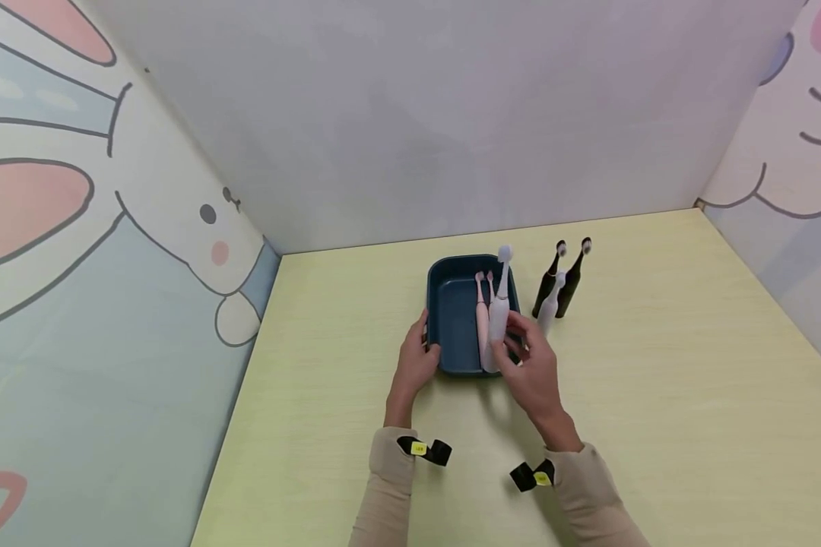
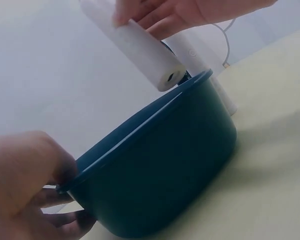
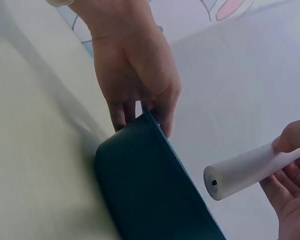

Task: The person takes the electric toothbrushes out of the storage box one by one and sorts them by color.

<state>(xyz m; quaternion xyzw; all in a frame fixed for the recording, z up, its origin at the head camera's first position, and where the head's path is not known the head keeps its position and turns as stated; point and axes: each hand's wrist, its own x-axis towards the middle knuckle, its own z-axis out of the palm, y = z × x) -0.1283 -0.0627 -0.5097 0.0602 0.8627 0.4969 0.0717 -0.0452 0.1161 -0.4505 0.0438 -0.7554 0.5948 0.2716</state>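
A dark teal rectangular bin (image 1: 457,327) stands on the table, with two pink electric toothbrushes (image 1: 482,323) lying inside along its right part. My left hand (image 1: 416,358) grips the bin's left rim, thumb over the edge and fingers against the outer wall, as the left wrist view also shows. Over the bin's right side, my right hand (image 1: 532,368) holds a white electric toothbrush (image 1: 499,315) between thumb and fingers, brush head pointing away from me. Its round base (image 3: 215,183) shows in the right wrist view, above the bin's rim.
Right of the bin stand two black electric toothbrushes (image 1: 572,282) and another white toothbrush (image 1: 550,302), all upright. The pale yellow table (image 1: 328,342) meets a plain back wall (image 1: 417,137). Cartoon-printed panels (image 1: 178,205) flank both sides.
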